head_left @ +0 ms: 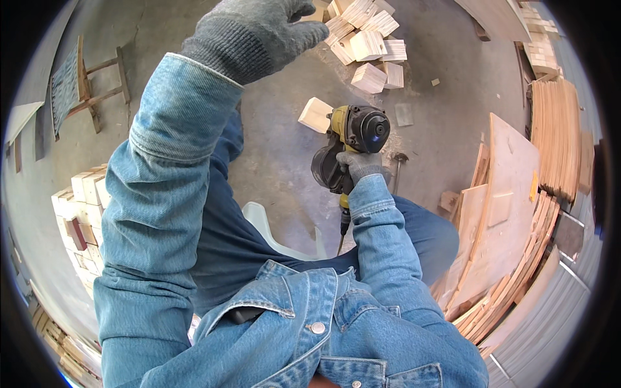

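My left hand, in a grey knit glove, is raised at the top of the view, left of a pile of pale wood blocks. Its thumb and a finger stand apart with nothing seen between them; the other fingertips are hidden or cut off. My right hand, also gloved, grips a yellow and black coil nailer, its round magazine on the left and a fitting at the handle's lower end. A single wood block lies on the floor beside the nailer's head.
Right of my right hand lies what looks like a hammer. Plywood sheets and stacked thin boards lean at the right. Stacked blocks and a wooden frame with draped cloth stand left. A pale plastic edge shows between my legs.
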`<action>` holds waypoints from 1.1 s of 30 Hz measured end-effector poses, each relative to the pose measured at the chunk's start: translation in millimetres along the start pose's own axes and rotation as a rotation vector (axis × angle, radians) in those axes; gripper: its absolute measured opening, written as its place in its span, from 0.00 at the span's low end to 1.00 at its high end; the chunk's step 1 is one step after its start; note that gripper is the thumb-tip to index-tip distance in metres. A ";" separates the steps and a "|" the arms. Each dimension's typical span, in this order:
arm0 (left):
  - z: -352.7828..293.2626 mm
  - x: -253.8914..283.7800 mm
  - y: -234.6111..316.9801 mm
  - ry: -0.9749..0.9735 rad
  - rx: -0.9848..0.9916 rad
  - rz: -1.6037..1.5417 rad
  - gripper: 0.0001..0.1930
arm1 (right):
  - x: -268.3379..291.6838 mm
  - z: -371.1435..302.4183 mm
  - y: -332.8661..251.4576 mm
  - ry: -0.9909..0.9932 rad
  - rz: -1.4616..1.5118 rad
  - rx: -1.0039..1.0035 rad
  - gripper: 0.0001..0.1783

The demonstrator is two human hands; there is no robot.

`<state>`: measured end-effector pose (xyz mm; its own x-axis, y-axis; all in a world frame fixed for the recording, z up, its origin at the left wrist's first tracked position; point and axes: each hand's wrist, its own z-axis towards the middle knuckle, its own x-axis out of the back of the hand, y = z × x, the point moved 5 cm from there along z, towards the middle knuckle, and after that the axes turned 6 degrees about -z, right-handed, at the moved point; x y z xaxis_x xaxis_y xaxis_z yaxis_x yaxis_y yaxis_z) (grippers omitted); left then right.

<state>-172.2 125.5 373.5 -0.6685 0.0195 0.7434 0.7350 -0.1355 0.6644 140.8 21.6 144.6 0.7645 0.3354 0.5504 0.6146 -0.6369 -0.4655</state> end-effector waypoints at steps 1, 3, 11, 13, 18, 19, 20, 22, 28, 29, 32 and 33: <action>0.4 -0.7 -0.3 -0.009 -0.012 -0.006 0.26 | -3.7 2.6 0.2 -0.001 0.037 0.007 0.10; 1.3 -3.3 -5.6 0.010 -0.013 0.024 0.26 | -10.6 8.8 1.9 -0.003 0.111 0.020 0.09; -2.5 28.1 22.4 -0.222 0.146 -0.074 0.30 | -38.9 55.5 25.8 0.025 -0.097 0.125 0.11; -1.6 4.3 2.4 -0.017 -0.013 0.019 0.27 | -43.1 63.6 18.2 0.137 -0.274 0.304 0.14; -6.1 -3.9 -3.1 -0.035 -0.023 0.037 0.27 | -27.3 44.4 -10.4 0.106 -0.382 0.272 0.26; -4.3 -2.6 -1.5 -0.030 -0.021 0.033 0.28 | -21.0 40.4 -11.0 0.013 -0.328 0.109 0.27; -2.0 -1.7 1.8 -0.036 -0.038 0.052 0.27 | -16.6 37.5 -0.9 0.007 -0.271 0.095 0.24; 0.5 -1.0 8.2 -0.053 -0.069 0.095 0.27 | -6.2 28.2 8.8 -0.004 -0.160 0.074 0.17; 1.1 -11.2 7.6 -0.080 -0.027 0.112 0.27 | 12.1 -2.2 28.5 0.014 -0.174 -0.190 0.14; 1.5 -12.8 9.1 -0.090 -0.023 0.114 0.28 | 9.9 2.5 40.4 0.005 -0.198 -0.217 0.13; 6.0 -18.5 15.9 -0.127 -0.006 0.118 0.28 | -4.3 27.8 103.4 -0.025 -0.224 -0.200 0.21; 8.0 -22.5 17.4 -0.145 0.009 0.122 0.28 | -13.0 39.1 130.7 -0.077 -0.203 -0.265 0.21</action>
<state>-143.5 130.6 368.9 -0.5512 0.1460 0.8215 0.8111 -0.1370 0.5686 218.7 -38.9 49.5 0.6506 0.5183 0.5550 0.6913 -0.7068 -0.1503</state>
